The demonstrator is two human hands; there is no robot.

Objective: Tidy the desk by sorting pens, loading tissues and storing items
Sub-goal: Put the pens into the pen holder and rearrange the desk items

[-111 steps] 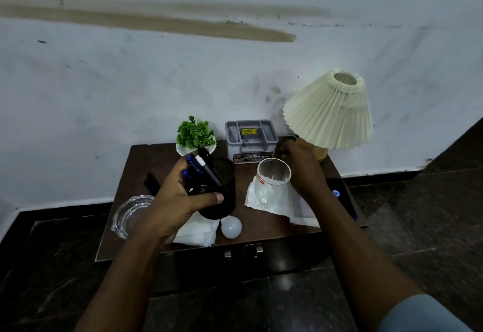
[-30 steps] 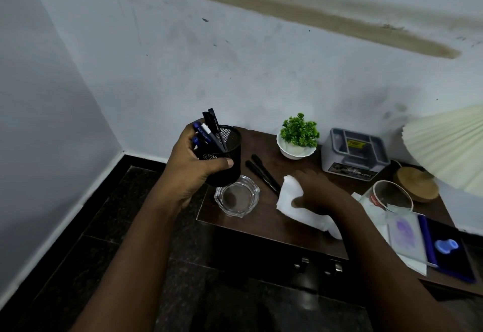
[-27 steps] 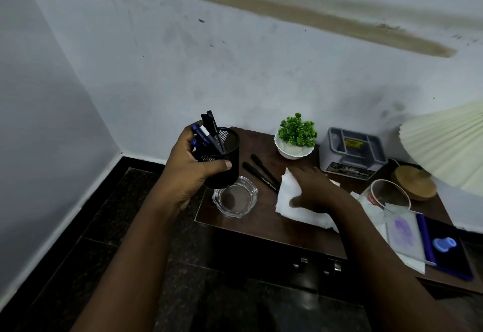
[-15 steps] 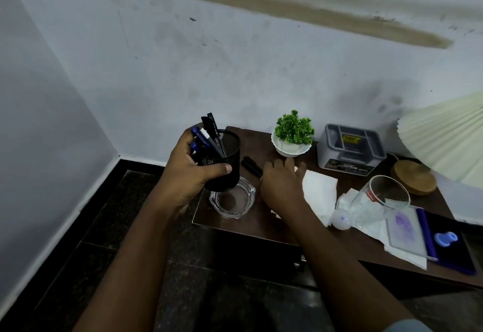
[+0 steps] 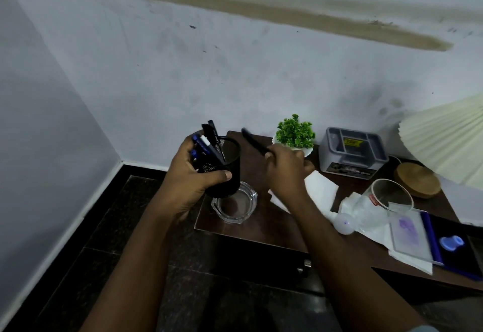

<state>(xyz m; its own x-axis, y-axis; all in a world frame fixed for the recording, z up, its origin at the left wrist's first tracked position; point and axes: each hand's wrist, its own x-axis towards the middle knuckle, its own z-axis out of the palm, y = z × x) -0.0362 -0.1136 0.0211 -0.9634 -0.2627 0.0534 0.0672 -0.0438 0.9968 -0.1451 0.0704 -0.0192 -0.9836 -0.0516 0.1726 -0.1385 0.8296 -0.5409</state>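
- Desk: dark brown wood, flat top, still cluttered. Judged well short of tidy.
- Lamp shade: cream, pleated, at the right edge over a round wooden base.
- Grey box: hard plastic with open compartments on top, standing against the wall. Nothing looks stored in it yet.
- Tissues: white, soft, some flat and some crumpled, loose mid-desk. Loading not done.
- Left hand: fingers and thumb wrapped round the pen cup, holding it above the desk's left end, over the ashtray.
- Right hand: fingers clenched round a black pen. The pen is slim, motion-blurred, and angled up-left toward the cup but not in it yet.
- Pen cup: black metal mesh, a cylinder. Blue and black pens already lean inside, so pen sorting looks nearly done. No other loose pen is visible.
- Glass ashtray: clear, thick, round with notches, empty.
- Drinking glass: clear with a red mark, resting tilted on the tissues, still to store.
- Potted plant: green leaves in a white pot, by the wall.
- Small white ball: smooth, translucent, loose by the tissues.
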